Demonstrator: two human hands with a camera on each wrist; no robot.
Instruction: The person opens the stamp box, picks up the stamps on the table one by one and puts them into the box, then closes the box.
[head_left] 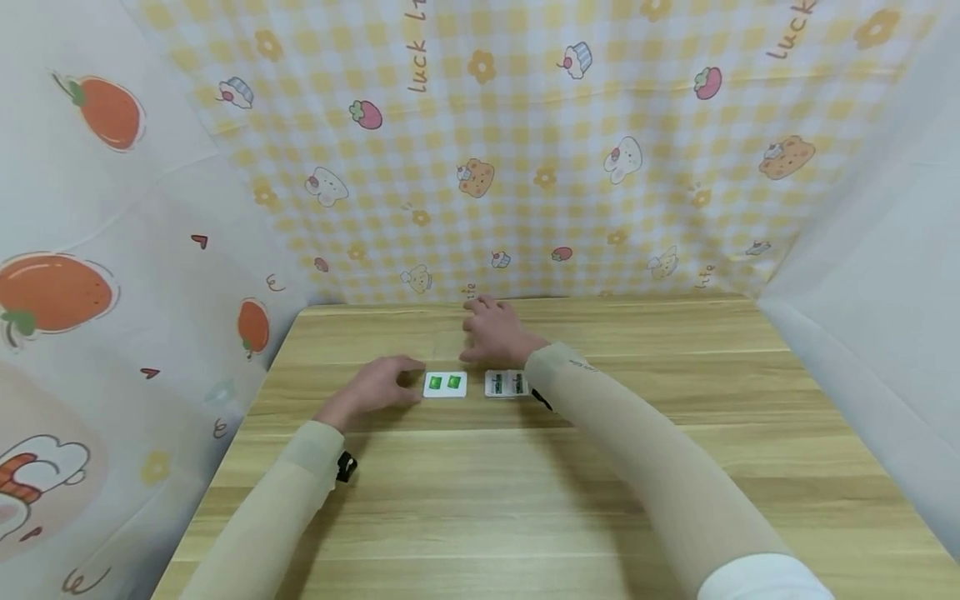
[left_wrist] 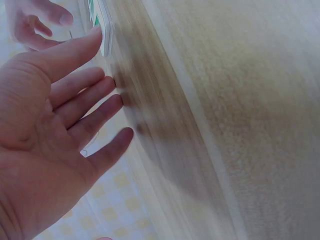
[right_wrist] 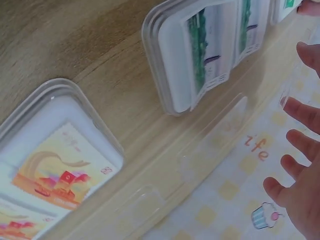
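Note:
Two green stamps lie in a shallow white-lined case (head_left: 445, 392) on the table. My left hand (head_left: 381, 383) is at its left end; in the left wrist view the thumb tip meets the case's edge (left_wrist: 106, 30) and the fingers are extended. Right of it sits a clear-rimmed case (right_wrist: 172, 65) with two green-and-grey landscape stamps (right_wrist: 210, 50). My right hand (head_left: 497, 332) reaches behind both cases, fingers spread, close to a faint clear lid (head_left: 448, 343). In the right wrist view its fingertips are near a clear edge (right_wrist: 285, 95).
Another case (right_wrist: 112, 155) with orange-and-yellow stamps (right_wrist: 55, 170) lies further right, hidden by my right forearm in the head view. Behind the cases are clear lids (right_wrist: 215, 135). A checked cloth (head_left: 525, 208) hangs at the back edge of the wooden table (head_left: 450, 492).

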